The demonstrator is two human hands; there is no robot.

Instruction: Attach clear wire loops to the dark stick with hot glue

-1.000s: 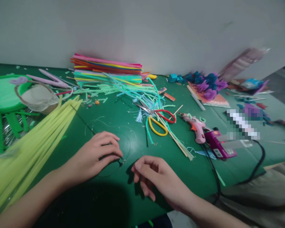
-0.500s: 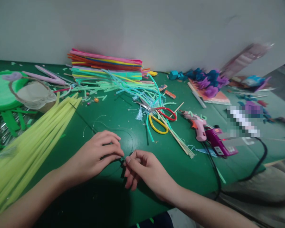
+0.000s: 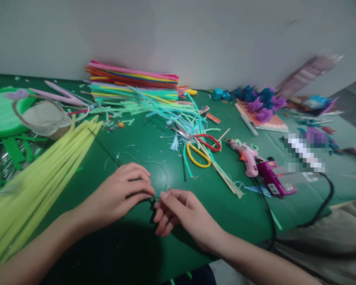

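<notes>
Whitish thread (image 3: 154,162) in loose curves

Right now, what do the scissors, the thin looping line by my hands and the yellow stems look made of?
Scissors: shiny grey metal blades, by their glint; handles, smooth and evenly coloured, probably plastic or plastic-coated. Thin line: fine, glossy and seemingly clear, likely nylon, though wire isn't ruled out. Yellow stems: matte, soft-edged, seemingly fuzzy fibre, perhaps chenille; no core shows.

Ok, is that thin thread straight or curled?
Curled: the thread bends in arcs over the green table beyond the left hand, curving toward the right hand.
</notes>
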